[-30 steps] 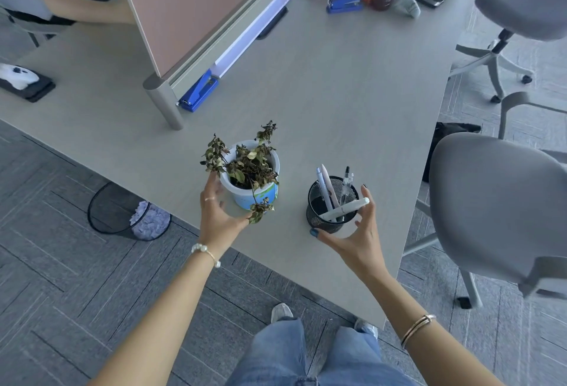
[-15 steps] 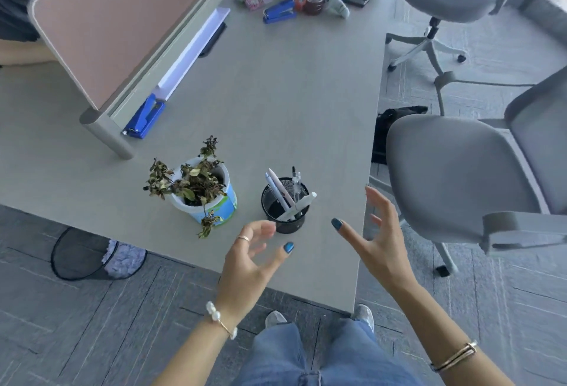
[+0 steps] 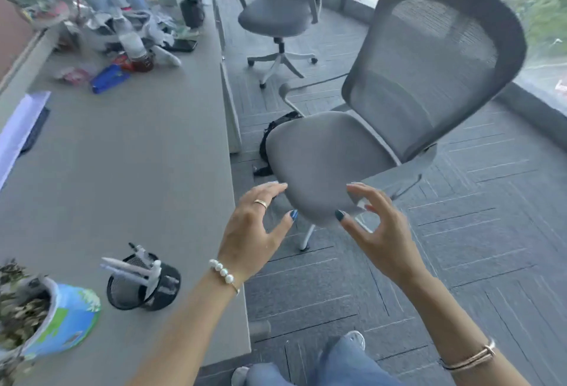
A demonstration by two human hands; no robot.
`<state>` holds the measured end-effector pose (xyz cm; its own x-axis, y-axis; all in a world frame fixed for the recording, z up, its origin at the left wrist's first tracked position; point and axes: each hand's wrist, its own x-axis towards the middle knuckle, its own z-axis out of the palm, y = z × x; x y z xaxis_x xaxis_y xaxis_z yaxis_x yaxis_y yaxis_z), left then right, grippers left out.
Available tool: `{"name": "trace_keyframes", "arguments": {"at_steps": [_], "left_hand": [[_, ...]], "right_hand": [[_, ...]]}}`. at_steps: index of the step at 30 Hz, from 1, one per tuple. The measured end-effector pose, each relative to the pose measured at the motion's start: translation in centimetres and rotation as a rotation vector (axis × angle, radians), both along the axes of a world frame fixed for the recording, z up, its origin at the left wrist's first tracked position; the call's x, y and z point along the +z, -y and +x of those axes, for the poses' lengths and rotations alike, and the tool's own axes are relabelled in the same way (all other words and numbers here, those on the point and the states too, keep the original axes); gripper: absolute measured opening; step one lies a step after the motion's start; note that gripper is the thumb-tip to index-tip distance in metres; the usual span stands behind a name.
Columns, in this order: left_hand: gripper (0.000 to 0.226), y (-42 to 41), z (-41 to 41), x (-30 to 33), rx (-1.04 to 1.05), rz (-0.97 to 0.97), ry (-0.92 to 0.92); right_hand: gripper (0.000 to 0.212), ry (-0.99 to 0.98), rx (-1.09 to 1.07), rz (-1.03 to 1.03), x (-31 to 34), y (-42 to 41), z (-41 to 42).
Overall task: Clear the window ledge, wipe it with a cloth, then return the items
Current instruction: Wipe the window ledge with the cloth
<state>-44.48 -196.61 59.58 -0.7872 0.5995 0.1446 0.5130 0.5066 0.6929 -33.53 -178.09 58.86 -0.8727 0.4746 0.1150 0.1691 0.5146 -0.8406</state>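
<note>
No readable writing or brand on any item; the frame is motion-blurred.

Surface (image 3: pixel 129 170): long grey top filling the left half, its right edge running from far centre down to the person's knees. Middle stretch bare; far end crowded with bottles and clutter (image 3: pixel 122 17), a blue stapler (image 3: pixel 109 78) at its near fringe.

Office chair (image 3: pixel 383 127): grey mesh back, padded seat, standing on the carpet just right of the surface edge. A second chair (image 3: pixel 279 14) sits farther back near the window glass. Open carpet lies to the right of the near chair.

Plant pot (image 3: pixel 66 321): blue, green and white, dried leaves, at the near left corner of the surface, partly cut by the frame edge. Pen holder (image 3: pixel 144 286): black mesh cup with pens, just right of the pot, upright or tilted cannot be told.

Left hand (image 3: pixel 254 229): fingers spread and relaxed, holding nothing, above the surface's right edge, well apart from the pen holder. Right hand (image 3: pixel 377 226): fingers loosely curved, empty, in front of the chair seat's front edge.
</note>
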Motion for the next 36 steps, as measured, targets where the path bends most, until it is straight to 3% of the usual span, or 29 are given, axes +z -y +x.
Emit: {"name": "trace_keyframes", "arguments": {"at_steps": [4,11,27,36], "left_hand": [[0.052,-8.2,0.9,-0.7,-0.118,-0.123,-0.040],[0.035,-23.8,2.7,-1.7,-0.395,-0.282,-0.002],[0.040,-62.4,9.9,-0.8,-0.971,-0.298,-0.046],[0.041,-86.2,15.3,1.9,-1.257,-0.310,-0.181]], "right_hand": [[0.037,0.090,-0.108,0.023,0.4,-8.2,5.0],[0.031,0.218,-0.392,0.007,0.9,-21.7,14.5],[0.023,0.196,-0.949,-0.107,0.7,-44.7,26.4],[0.023,0.160,-1.202,-0.127,2.4,-61.4,30.8]]}}
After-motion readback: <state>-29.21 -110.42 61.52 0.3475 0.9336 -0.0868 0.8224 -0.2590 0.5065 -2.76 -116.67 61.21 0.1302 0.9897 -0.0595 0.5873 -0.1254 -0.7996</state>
